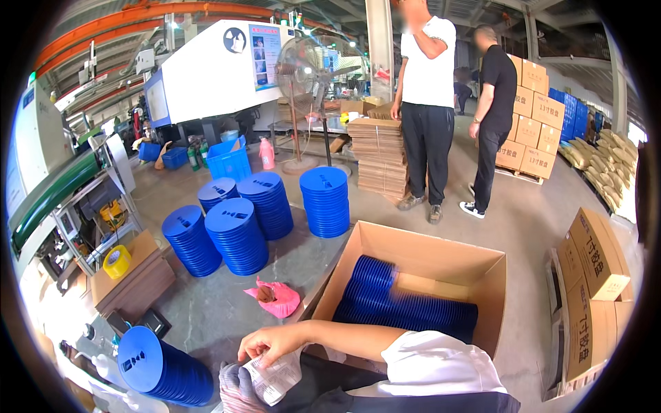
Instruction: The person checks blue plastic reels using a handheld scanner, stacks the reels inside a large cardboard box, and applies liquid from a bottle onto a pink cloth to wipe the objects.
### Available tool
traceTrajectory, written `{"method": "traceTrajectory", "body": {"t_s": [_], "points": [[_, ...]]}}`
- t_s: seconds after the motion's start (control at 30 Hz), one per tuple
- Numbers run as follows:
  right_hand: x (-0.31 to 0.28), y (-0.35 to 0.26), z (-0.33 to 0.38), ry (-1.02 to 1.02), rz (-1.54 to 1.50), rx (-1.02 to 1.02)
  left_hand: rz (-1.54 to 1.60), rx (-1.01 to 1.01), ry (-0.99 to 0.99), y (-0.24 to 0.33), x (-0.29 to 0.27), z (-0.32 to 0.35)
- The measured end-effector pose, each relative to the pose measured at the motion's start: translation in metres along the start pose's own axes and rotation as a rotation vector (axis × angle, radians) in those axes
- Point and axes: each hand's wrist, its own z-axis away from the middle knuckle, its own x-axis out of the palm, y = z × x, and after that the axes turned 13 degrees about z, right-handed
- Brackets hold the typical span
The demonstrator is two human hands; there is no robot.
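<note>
My left hand (pixel 241 389), in a grey-and-white knit glove, is at the bottom of the view with its fingers curled against a crumpled white printed sheet (pixel 277 380). Bare and reaching in from the right, my right hand (pixel 273 343) bends over the top of the sheet, with thumb and fingers closed on its upper edge. Left of my hands, a stack of blue plastic discs (pixel 169 372) leans on the grey table (pixel 206 303). Beyond my right forearm sits an open cardboard box (pixel 441 251) with rows of blue discs (pixel 420 310) inside.
More blue disc stacks (pixel 237 237) stand across the table, near a pink plastic bag (pixel 282 303). Yellow tape (pixel 117 261) rests on flat cardboard at the left. Labelled cartons (pixel 585 296) are piled at the right. Two people (pixel 430 69) stand beyond the box beside stacked cardboard (pixel 377 158).
</note>
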Motion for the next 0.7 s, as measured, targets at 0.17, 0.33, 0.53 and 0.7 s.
{"method": "traceTrajectory", "body": {"t_s": [0.17, 0.33, 0.53, 0.7], "points": [[-0.009, -0.007, 0.002, -0.008, 0.203, -0.001, -0.043, -0.101, -0.104, 0.037, -0.033, -0.026], [-0.024, -0.014, 0.013, -0.046, 0.295, 0.044, -0.037, -0.104, -0.089, 0.033, -0.040, -0.017], [-0.036, -0.008, 0.026, -0.044, 0.243, 0.051, -0.058, -0.140, -0.051, 0.019, -0.037, 0.001], [-0.049, -0.018, 0.038, -0.012, 0.145, 0.070, 0.175, -0.251, 0.093, 0.006, -0.034, 0.008]]}}
